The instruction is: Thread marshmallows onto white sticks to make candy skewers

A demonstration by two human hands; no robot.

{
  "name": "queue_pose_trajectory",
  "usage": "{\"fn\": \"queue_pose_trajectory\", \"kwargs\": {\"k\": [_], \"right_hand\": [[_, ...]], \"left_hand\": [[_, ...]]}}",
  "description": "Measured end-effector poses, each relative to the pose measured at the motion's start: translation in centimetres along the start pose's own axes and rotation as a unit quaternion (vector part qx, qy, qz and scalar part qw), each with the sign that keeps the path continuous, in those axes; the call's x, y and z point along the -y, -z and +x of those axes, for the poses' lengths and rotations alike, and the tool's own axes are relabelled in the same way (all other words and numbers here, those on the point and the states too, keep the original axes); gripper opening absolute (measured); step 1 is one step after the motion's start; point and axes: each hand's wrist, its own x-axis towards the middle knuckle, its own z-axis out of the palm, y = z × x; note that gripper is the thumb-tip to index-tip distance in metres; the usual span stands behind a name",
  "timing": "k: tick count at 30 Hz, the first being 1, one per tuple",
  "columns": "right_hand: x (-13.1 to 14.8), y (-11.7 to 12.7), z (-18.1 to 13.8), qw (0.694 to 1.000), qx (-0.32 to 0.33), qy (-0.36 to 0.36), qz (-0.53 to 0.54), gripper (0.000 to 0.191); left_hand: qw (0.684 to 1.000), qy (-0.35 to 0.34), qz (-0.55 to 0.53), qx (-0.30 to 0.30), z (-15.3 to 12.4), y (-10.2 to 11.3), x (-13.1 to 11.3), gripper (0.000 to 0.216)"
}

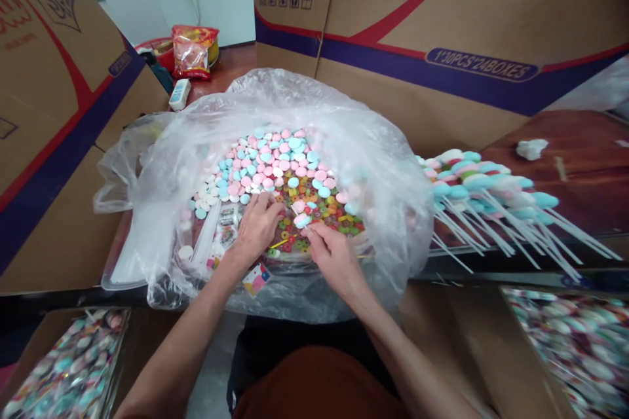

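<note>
A large clear plastic bag [373, 163] lies open in front of me, full of pink, blue and white candy discs [268, 163] and small coloured candy rings [314, 206]. My left hand [255, 226] reaches palm-down into the rings, its fingers curled over them. My right hand [331, 252] pinches a thin white stick with a pink and a blue disc [301, 215] threaded on its tip. The two hands are close together, just above the candy.
A heap of finished candy sticks [491, 196] lies to the right on a dark wooden table [584, 163]. Tall cardboard cartons [442, 26] stand behind and at the left [44, 118]. Boxes of wrapped candy sit at the lower left [63, 366] and lower right [580, 340].
</note>
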Motion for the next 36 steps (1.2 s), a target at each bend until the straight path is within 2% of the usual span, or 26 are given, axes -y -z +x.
{"fn": "queue_pose_trajectory", "kwargs": {"k": [2,4,7,9,15,24,36], "right_hand": [[0.2,0.0,-0.2,1.000,0.005,0.010,-0.001,0.032],[0.4,-0.1,-0.3,1.000,0.013,0.020,0.004,0.031],[0.7,-0.4,-0.4,0.999,0.024,0.027,0.012,0.031],[0.7,-0.6,-0.3,0.999,0.022,0.028,0.011,0.030],[0.4,-0.7,-0.3,1.000,0.009,0.016,0.013,0.032],[0.3,-0.7,-0.3,1.000,0.010,0.007,0.018,0.032],[0.3,-0.8,-0.3,1.000,0.011,0.014,0.007,0.032]], "left_hand": [[0.995,0.041,-0.073,-0.053,-0.6,0.0,0.1,0.013],[0.977,0.106,-0.157,-0.097,-1.1,-0.1,0.3,0.010],[0.943,0.188,-0.253,-0.108,-1.8,-0.1,0.5,0.009],[0.935,0.206,-0.268,-0.106,-2.0,0.1,0.4,0.010],[0.970,0.151,-0.162,-0.100,-1.1,0.1,-0.2,0.014],[0.994,0.101,-0.019,-0.043,-0.7,-1.4,-0.7,0.024],[0.998,0.016,0.014,-0.059,-1.5,-1.0,-1.0,0.020]]}}
